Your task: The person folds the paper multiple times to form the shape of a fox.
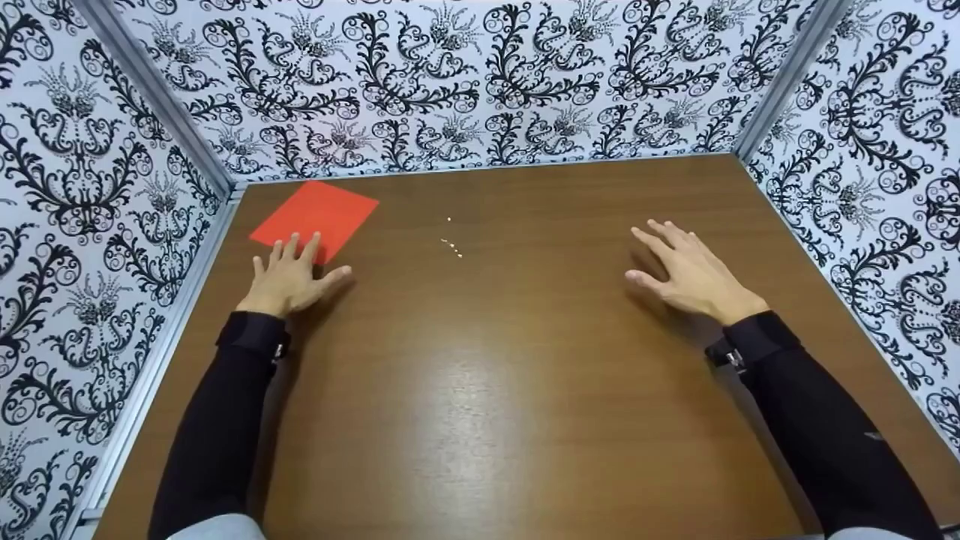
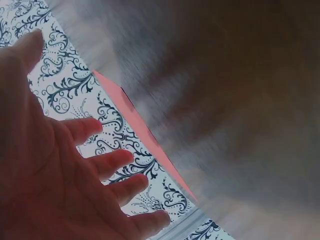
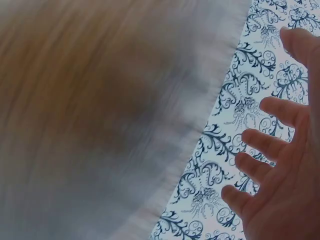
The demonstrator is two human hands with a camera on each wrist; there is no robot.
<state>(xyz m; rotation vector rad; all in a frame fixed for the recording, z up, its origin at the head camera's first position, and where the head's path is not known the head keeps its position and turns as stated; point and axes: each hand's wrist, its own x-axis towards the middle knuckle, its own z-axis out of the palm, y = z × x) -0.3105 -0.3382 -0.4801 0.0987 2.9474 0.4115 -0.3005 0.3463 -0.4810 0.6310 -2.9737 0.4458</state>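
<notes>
My left hand [image 1: 289, 281] is spread palm down at the left, its fingertips overlapping the near edge of a red square sheet [image 1: 319, 214] in the head view. In the left wrist view that sheet [image 2: 137, 127] shows as a thin red strip beyond the fingers, and the left palm [image 2: 55, 165] holds nothing. At the right, my right hand [image 1: 694, 277] hovers over the brown table [image 1: 487, 360] with fingers apart. The right wrist view shows this hand [image 3: 285, 160] with slightly bent fingers and nothing in them. Several tiny white bits [image 1: 452, 245] lie between the hands, toward the back.
Walls with a black-and-white scroll pattern [image 1: 420, 82] enclose the table at the back and both sides. Metal posts [image 1: 787, 75] stand at the back corners, and a metal rail [image 1: 165, 330] runs along the left edge.
</notes>
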